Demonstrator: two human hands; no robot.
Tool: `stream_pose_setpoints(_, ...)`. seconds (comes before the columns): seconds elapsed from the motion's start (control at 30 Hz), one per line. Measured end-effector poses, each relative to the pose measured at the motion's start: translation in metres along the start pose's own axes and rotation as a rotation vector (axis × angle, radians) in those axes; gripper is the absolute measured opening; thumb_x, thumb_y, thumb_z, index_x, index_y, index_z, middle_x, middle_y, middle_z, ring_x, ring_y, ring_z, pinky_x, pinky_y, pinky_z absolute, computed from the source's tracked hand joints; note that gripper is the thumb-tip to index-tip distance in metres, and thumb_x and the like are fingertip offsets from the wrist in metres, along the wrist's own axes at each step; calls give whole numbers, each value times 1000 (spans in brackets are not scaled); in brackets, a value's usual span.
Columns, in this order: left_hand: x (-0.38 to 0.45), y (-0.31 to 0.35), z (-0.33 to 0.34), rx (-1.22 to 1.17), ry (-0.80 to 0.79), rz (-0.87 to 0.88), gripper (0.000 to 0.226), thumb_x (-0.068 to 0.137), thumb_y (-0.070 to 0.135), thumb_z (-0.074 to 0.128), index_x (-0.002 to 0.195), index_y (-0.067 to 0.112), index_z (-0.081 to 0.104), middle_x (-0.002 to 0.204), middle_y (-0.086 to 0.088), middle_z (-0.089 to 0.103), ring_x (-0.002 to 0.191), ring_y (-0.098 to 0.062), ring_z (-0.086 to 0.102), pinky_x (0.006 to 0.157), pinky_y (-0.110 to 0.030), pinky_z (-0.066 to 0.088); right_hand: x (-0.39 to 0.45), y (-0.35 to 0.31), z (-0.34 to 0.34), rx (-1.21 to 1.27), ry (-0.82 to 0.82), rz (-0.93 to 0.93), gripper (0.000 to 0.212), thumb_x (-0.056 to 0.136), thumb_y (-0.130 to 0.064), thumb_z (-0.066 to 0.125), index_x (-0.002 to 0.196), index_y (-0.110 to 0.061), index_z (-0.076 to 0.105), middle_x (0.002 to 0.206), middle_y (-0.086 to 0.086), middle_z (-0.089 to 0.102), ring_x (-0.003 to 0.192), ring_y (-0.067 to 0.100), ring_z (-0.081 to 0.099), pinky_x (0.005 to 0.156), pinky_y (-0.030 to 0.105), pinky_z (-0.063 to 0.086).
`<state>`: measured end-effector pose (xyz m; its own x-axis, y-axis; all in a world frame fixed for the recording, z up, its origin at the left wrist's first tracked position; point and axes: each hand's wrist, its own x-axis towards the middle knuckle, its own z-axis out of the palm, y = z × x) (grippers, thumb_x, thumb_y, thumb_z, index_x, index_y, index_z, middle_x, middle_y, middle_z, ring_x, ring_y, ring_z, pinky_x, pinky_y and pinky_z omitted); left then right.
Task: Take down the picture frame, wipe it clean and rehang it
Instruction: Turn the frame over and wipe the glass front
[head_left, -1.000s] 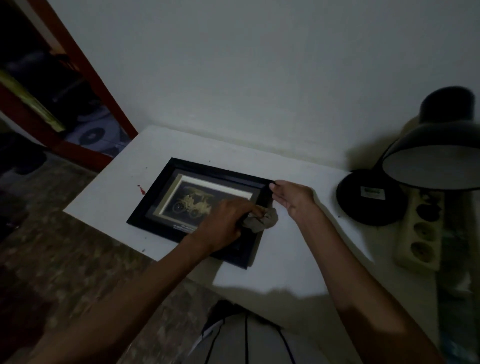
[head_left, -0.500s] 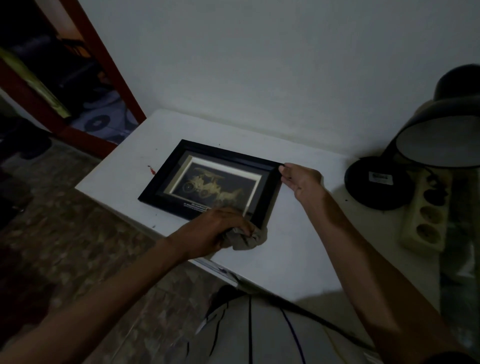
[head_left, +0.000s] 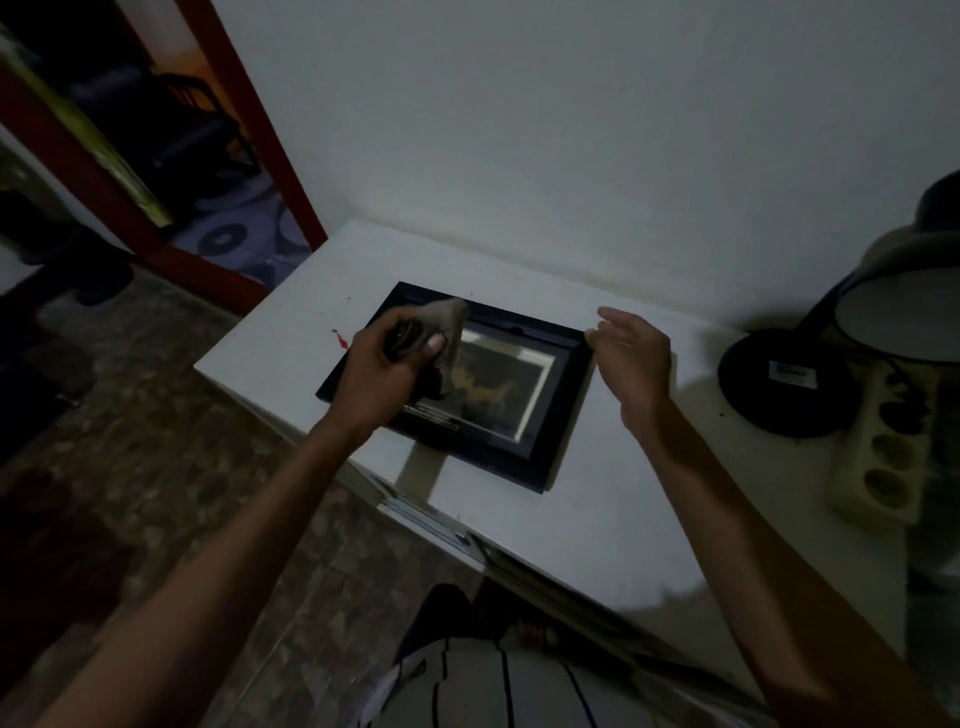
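A black picture frame (head_left: 524, 452) with a gold carriage picture lies flat on the white table (head_left: 597, 519). My left hand (head_left: 376, 369) grips a crumpled grey cloth (head_left: 444, 325) over the frame's left part, and the cloth hangs onto the glass. My right hand (head_left: 631, 353) is at the frame's far right corner with fingers relaxed and spread. Whether its fingertips touch the corner I cannot tell.
A black desk lamp (head_left: 852, 364) stands at the table's right, with a cream power strip (head_left: 888, 447) in front of it. The white wall (head_left: 571, 130) rises behind the table. A red door frame (head_left: 249, 130) and patterned floor (head_left: 156, 441) are at the left.
My left hand carried the cloth from the frame's near right corner up to its left side. My right hand loosened from the far right corner and its fingers spread.
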<state>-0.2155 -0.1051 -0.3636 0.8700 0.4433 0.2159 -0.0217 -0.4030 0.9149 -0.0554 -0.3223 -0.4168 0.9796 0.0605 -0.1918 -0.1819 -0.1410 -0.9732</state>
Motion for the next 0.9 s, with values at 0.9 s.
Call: stream_pose_setpoints(0.9, -40, 6, 42, -184, -146, -222, 20, 86, 21, 71, 106, 22, 74, 98, 7, 73, 89, -2, 67, 78, -24, 58, -135, -12, 33, 74, -38, 31, 17, 95, -41, 61, 102, -31, 73, 99, 0, 74, 87, 16, 71, 75, 39, 62)
